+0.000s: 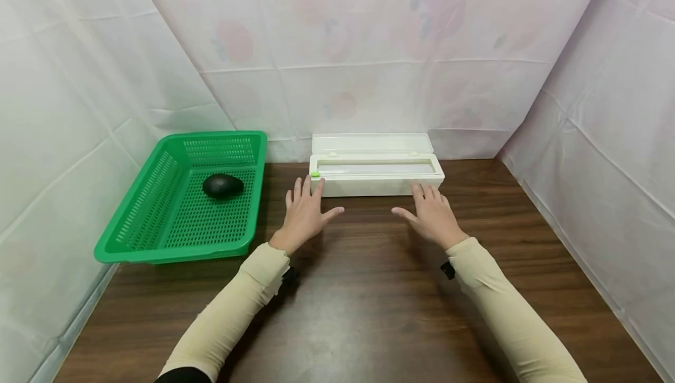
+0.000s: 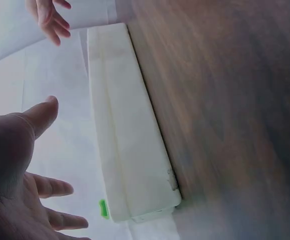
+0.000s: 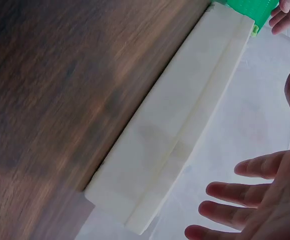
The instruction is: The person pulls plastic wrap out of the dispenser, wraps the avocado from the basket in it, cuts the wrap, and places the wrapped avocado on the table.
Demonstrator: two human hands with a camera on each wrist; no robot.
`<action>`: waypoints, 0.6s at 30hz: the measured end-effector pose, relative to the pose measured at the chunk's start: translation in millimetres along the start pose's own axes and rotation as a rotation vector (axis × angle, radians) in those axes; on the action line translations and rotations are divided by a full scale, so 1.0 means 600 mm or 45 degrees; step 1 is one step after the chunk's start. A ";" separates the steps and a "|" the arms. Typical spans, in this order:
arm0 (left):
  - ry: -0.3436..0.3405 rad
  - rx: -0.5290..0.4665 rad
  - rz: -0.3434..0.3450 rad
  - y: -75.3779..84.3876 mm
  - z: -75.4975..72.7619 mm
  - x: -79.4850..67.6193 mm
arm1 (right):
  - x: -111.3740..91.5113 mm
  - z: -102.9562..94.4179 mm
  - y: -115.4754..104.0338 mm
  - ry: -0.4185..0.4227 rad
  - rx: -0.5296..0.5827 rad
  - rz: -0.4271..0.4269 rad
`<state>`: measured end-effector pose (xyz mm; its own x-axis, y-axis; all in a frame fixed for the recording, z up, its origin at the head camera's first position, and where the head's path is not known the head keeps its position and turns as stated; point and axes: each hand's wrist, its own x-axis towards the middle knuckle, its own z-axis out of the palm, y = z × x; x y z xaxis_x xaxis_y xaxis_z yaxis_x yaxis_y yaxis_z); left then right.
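Note:
A white plastic wrap dispenser [image 1: 377, 186] stands at the back of the table, its see-through lid [image 1: 371, 144] raised behind it. A small green slide cutter [image 1: 315, 174] sits at its left end. My left hand [image 1: 303, 216] is spread in front of that left end, fingers straight and thumb out. Opposite it, my right hand [image 1: 433, 217] spreads the same way before the right end. Both wrist views show the fingers apart from the dispenser's front face [image 2: 129, 125], and neither hand holds anything.
To the left, a green plastic basket [image 1: 179, 255] with slotted walls holds a smooth black oval thing [image 1: 223, 186], its kind unclear. White patterned cloth [image 1: 343, 96] hangs behind and on both sides of the brown wooden table [image 1: 364, 313].

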<state>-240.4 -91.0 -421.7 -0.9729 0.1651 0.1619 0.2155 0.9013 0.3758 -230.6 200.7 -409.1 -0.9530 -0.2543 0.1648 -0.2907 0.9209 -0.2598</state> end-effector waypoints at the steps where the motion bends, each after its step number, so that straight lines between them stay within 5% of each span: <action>1: 0.002 -0.003 -0.005 0.000 -0.001 0.002 | 0.001 0.000 0.001 0.002 -0.004 0.001; 18: 0.049 -0.067 -0.016 -0.002 -0.006 0.024 | 0.019 -0.012 0.020 0.014 -0.027 0.010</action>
<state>-254.4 -91.1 -416.5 -0.9718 0.1377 0.1912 0.2085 0.8807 0.4254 -244.5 211.1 -403.4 -0.9541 -0.2442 0.1732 -0.2815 0.9288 -0.2409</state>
